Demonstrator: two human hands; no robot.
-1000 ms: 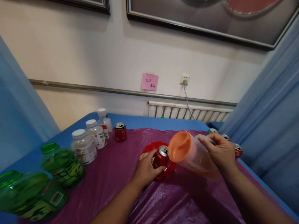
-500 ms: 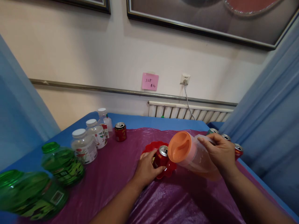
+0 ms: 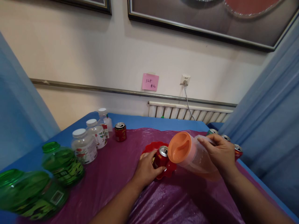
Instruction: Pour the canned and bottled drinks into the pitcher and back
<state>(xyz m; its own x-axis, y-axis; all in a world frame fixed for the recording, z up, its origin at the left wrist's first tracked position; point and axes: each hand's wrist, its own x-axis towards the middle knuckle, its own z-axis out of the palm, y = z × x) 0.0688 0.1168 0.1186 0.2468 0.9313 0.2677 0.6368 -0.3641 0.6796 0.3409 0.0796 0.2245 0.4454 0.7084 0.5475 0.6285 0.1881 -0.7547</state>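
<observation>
My left hand (image 3: 146,168) is closed around a red drink can (image 3: 160,158) with an opened silver top. The can stands in a red wavy-rimmed dish (image 3: 172,169). My right hand (image 3: 220,152) grips the handle of a clear plastic pitcher (image 3: 202,163) with an orange lid (image 3: 179,147). The pitcher is tipped to the left, its lid close beside the can's top. Orange-tinted liquid lies low in its body. Whether a stream runs from the spout into the can, I cannot tell.
Green plastic bottles (image 3: 62,165) and clear white-capped bottles (image 3: 84,147) line the table's left side. Another red can (image 3: 120,132) stands behind them. Several cans (image 3: 238,151) are partly hidden beyond my right hand. Purple plastic sheeting (image 3: 112,177) covers the blue table. Blue curtains (image 3: 268,124) hang at both sides.
Both hands, the can and the tilted pitcher hold nearly the same positions. The camera view has shifted very slightly.
</observation>
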